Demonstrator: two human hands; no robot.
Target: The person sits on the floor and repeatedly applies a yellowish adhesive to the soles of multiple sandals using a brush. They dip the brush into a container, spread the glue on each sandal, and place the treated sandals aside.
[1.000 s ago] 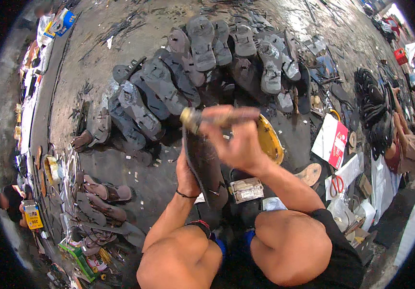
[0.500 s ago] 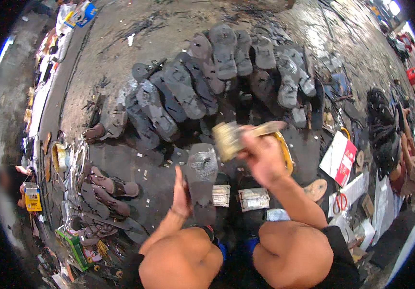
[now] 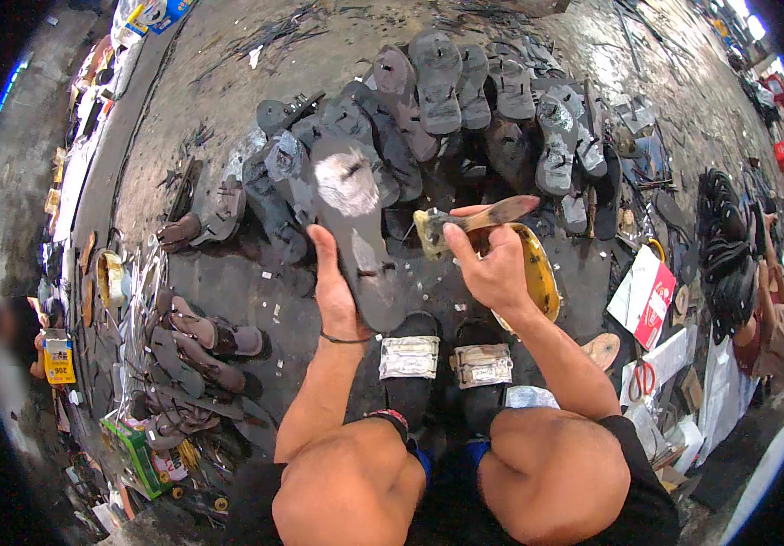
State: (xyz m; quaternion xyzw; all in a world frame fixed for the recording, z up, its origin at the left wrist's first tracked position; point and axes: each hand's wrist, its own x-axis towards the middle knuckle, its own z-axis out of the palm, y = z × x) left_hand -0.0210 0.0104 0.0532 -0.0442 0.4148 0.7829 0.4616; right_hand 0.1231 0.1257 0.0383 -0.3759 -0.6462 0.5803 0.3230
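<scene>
My left hand (image 3: 337, 291) is closed on the edge of a dark grey sandal sole (image 3: 362, 241), held up at a tilt. White-grey wet-looking patches cover its far end and middle. In my right hand (image 3: 499, 268) is a wide flat brush (image 3: 492, 217) with its handle pointing right and its stiff, yellowish bristles toward the sole, a small gap apart. Below the right hand stands a yellow container (image 3: 542, 278) with dark smears, partly hidden by the hand and wrist. Beyond both hands several grey sandal soles (image 3: 434, 77) overlap in an arc.
Brown sandals (image 3: 202, 328) lie at the left near a green box (image 3: 141, 460). To the right are a red-and-white carton (image 3: 639, 296), red-handled scissors (image 3: 642, 380) and a bundle of black straps (image 3: 727, 246). A person (image 3: 778, 323) sits at the far right.
The sole has risen from between my knees and moved away, now held in my left hand. The left hand has gone up with it. The brush has lowered slightly and slowed.
</scene>
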